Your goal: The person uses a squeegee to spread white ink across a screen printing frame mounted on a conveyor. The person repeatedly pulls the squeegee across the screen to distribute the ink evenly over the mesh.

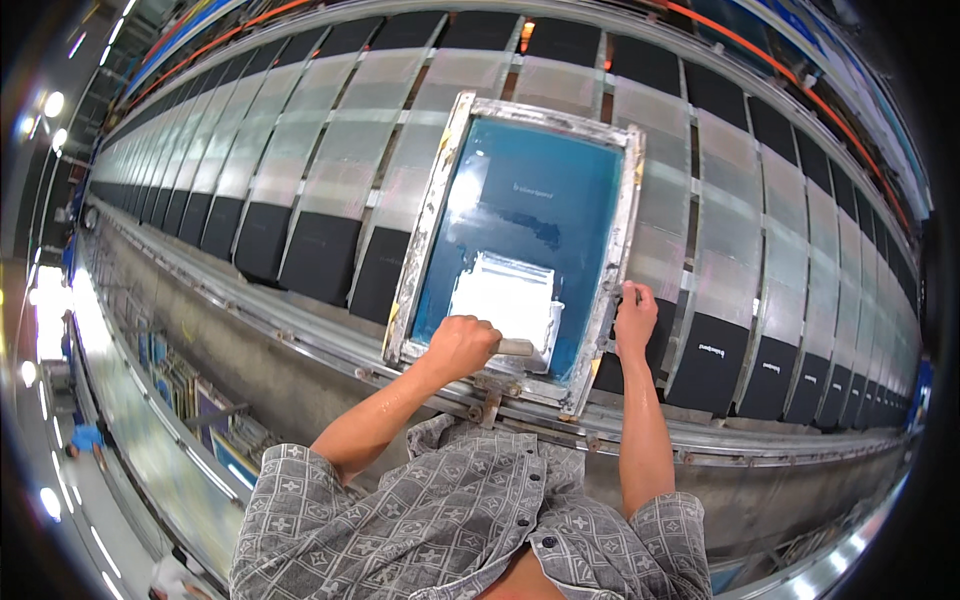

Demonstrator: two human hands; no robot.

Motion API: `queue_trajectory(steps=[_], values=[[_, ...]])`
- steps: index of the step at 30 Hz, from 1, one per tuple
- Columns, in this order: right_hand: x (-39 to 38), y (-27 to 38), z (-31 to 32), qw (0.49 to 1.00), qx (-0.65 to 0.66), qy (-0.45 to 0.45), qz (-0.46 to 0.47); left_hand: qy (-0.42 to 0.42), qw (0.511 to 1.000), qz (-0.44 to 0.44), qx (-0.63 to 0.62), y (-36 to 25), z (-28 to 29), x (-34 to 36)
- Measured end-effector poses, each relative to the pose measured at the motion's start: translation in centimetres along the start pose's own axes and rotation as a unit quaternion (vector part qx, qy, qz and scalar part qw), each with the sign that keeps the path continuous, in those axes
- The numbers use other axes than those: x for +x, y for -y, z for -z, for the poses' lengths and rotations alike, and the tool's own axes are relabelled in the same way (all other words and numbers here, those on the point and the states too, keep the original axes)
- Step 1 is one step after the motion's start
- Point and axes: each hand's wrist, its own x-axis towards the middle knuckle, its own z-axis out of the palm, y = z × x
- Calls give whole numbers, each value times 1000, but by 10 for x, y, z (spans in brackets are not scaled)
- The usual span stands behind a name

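Observation:
A screen-printing frame (632,215) with a blue mesh (560,150) lies over the row of boards in front of me. White ink (500,295) pools on the near half of the mesh, with a ragged edge. My left hand (463,347) is closed around the handle of a squeegee (517,347) at the frame's near end; the blade is mostly hidden. At the frame's right side, my right hand (636,318) has its fingers curled against the rail, closed on its edge.
Several pale boards (730,230) run left and right, with black fabric pieces (708,365) on their ends; those at right bear small white prints. A metal rail (330,345) passes between me and the boards. People (85,438) stand at far left, near racks of frames (210,410).

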Motion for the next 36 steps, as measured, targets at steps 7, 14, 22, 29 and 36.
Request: queue_trajectory(steps=[7, 14, 22, 29, 36], values=[[8, -22, -8, 999, -36, -8, -8, 94, 995, 2, 31, 44, 44, 102], [-1, -5, -7, 998, -9, 25, -58, 79, 996, -5, 34, 59, 47, 131], [0, 15, 11, 989, 55, 92, -101, 148, 987, -53, 26, 17, 12, 38], [-1, 7, 1, 984, 113, 61, -123, 44, 998, 4, 51, 49, 43, 112], [0, 29, 2, 1000, -4, -15, -21, -192, 979, -59, 20, -2, -11, -22]])
